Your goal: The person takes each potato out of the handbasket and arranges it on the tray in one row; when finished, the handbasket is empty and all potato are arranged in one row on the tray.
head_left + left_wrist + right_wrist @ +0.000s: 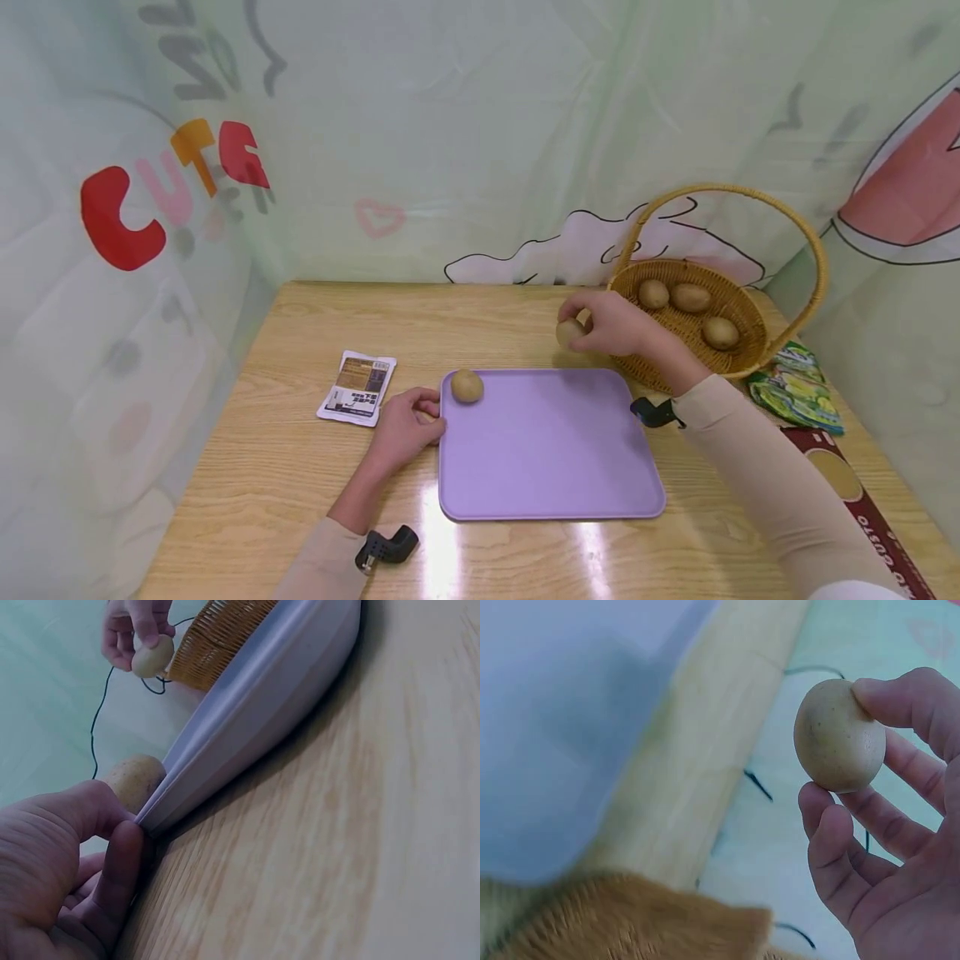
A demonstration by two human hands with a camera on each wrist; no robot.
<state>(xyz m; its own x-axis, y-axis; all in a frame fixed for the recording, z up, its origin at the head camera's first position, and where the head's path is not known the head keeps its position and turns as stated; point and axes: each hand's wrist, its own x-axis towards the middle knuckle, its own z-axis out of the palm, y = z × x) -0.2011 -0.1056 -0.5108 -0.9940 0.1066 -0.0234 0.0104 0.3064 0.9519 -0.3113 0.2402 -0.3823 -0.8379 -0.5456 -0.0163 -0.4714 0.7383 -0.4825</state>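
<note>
My right hand point(611, 323) grips a small potato point(838, 736) between thumb and fingers, raised beyond the far edge of the lilac tray point(551, 450) and left of the wicker basket point(731, 360). At the tray's left side, my left hand point(408, 429) pinches the rim between thumb and forefinger, as the left wrist view shows close up. Another potato point(467, 386) lies on the tray in its far left corner. Inside the basket are three more potatoes, one of them point(721, 332) nearer the front.
A white and brown packet point(357, 388) lies left of the tray on the wooden table point(300, 508). Green packaging point(797, 387) and a dark red pack point(847, 492) lie along the right side. The basket's tall handle point(819, 275) arches over it. Behind the table hangs a printed curtain point(450, 125).
</note>
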